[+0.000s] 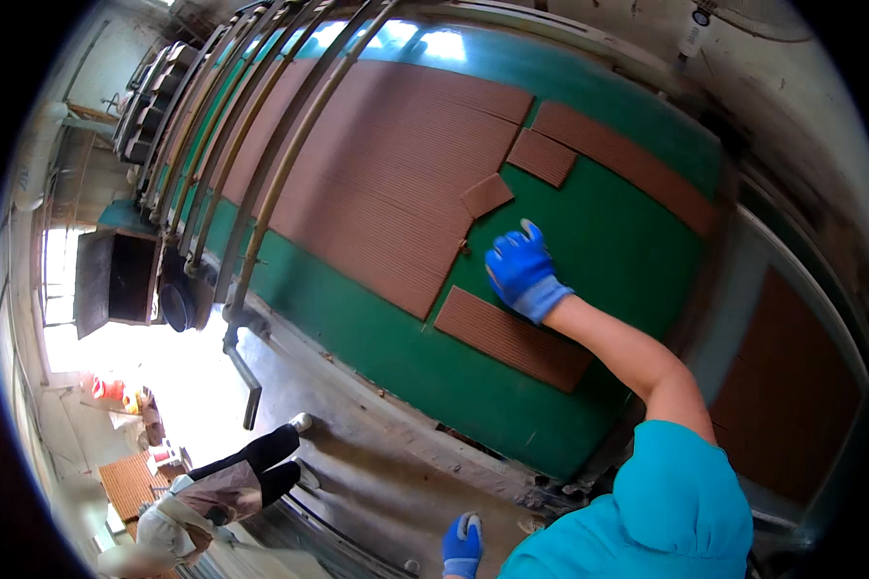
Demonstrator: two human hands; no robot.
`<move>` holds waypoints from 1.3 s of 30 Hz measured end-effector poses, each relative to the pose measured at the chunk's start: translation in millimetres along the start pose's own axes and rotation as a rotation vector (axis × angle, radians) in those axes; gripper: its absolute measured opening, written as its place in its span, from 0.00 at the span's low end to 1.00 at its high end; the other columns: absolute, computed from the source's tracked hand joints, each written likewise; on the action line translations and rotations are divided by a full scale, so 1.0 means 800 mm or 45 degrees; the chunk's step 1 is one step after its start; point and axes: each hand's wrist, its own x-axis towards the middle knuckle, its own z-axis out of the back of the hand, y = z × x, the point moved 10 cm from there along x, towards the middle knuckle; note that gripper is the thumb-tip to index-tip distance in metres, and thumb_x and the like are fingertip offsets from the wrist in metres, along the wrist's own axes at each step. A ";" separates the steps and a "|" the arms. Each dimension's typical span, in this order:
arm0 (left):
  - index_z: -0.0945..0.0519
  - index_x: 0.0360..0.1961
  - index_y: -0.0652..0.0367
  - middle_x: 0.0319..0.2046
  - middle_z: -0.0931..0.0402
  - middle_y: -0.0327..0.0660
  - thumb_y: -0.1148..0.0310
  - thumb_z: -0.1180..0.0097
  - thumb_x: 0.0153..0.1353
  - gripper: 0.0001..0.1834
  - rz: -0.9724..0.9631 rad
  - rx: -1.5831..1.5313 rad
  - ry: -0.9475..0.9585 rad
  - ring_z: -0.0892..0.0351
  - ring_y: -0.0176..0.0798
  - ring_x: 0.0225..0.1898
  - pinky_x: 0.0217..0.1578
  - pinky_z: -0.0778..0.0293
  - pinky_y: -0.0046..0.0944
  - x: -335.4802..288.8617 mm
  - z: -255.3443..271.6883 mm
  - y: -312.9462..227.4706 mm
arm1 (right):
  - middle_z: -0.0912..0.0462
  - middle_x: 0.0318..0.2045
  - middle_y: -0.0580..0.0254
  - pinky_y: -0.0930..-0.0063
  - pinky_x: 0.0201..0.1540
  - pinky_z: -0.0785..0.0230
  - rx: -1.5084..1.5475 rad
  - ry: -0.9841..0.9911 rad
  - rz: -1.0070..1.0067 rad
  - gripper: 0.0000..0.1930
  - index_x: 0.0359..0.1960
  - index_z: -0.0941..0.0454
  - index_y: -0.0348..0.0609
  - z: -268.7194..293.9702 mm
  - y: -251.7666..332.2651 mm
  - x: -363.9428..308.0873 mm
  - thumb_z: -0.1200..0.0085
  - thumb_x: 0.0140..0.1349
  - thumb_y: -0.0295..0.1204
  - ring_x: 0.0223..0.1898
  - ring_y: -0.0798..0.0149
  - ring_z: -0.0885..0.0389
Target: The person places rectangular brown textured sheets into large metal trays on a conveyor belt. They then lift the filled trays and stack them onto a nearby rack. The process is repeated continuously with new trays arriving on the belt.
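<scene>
My right hand (pixel 523 274), in a blue glove with grey fingertips, reaches over a green conveyor belt (pixel 603 246). Its fingers are bent, the thumb stands apart, and nothing shows in its grip. Below it lies a ribbed reddish-brown strip (pixel 512 338). A small brown square piece (pixel 488 196) lies askew beyond the hand, close to a short ribbed piece (pixel 543 157). Tiny brown crumbs (pixel 464 247) lie left of the hand. Low in the view, off the belt, my left hand (pixel 462 546) wears a matching glove; its fingers look curled, with nothing visible in them.
Large ribbed brown sheets (pixel 386 164) cover the left of the belt. A long strip (pixel 628 164) lies along its far side. Metal bars (pixel 299 145) cross above the belt at left. Another person (pixel 232 487) is at lower left. A brown panel (pixel 787 386) is at right.
</scene>
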 end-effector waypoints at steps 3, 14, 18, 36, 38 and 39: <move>0.24 0.36 0.61 0.31 0.24 0.46 0.63 0.55 0.58 0.13 -0.081 -0.150 0.059 0.24 0.45 0.32 0.35 0.29 0.37 0.034 0.001 -0.040 | 0.26 0.28 0.63 0.52 0.52 0.48 0.054 -0.077 -0.003 0.06 0.22 0.25 0.49 0.043 -0.028 -0.039 0.49 0.49 0.35 0.36 0.59 0.28; 0.44 0.56 0.43 0.44 0.33 0.48 0.58 0.54 0.59 0.24 0.309 -1.714 0.524 0.27 0.45 0.39 0.36 0.27 0.44 0.190 -0.070 -0.196 | 0.27 0.37 0.63 0.60 0.48 0.41 0.159 -0.058 0.239 0.10 0.32 0.26 0.48 0.036 -0.082 0.001 0.49 0.47 0.34 0.43 0.60 0.30; 0.45 0.55 0.41 0.44 0.34 0.49 0.57 0.52 0.58 0.25 0.275 -1.637 0.587 0.29 0.46 0.41 0.39 0.28 0.47 0.199 -0.096 -0.217 | 0.26 0.38 0.61 0.61 0.49 0.42 0.141 -0.045 0.128 0.12 0.31 0.25 0.45 0.074 -0.087 -0.078 0.47 0.46 0.37 0.43 0.61 0.30; 0.67 0.62 0.35 0.44 0.33 0.56 0.56 0.53 0.58 0.40 0.312 -1.399 0.919 0.26 0.50 0.41 0.41 0.30 0.47 0.113 -0.173 -0.243 | 0.26 0.30 0.61 0.59 0.41 0.38 -0.266 -0.398 -0.020 0.12 0.23 0.26 0.50 0.164 -0.297 -0.045 0.52 0.51 0.43 0.37 0.58 0.28; 0.69 0.62 0.34 0.49 0.38 0.59 0.56 0.52 0.57 0.42 0.286 -1.453 0.940 0.29 0.53 0.45 0.43 0.31 0.48 0.105 -0.180 -0.253 | 0.25 0.35 0.60 0.60 0.41 0.37 -0.136 -0.468 -0.396 0.15 0.30 0.25 0.48 0.171 -0.393 -0.016 0.54 0.53 0.46 0.39 0.57 0.28; 0.70 0.62 0.34 0.51 0.41 0.61 0.55 0.51 0.57 0.43 0.254 -1.495 0.981 0.31 0.54 0.47 0.44 0.31 0.48 0.101 -0.184 -0.262 | 0.25 0.38 0.59 0.60 0.41 0.36 -0.069 -0.403 -0.659 0.17 0.33 0.25 0.48 0.160 -0.435 -0.014 0.54 0.53 0.47 0.40 0.56 0.28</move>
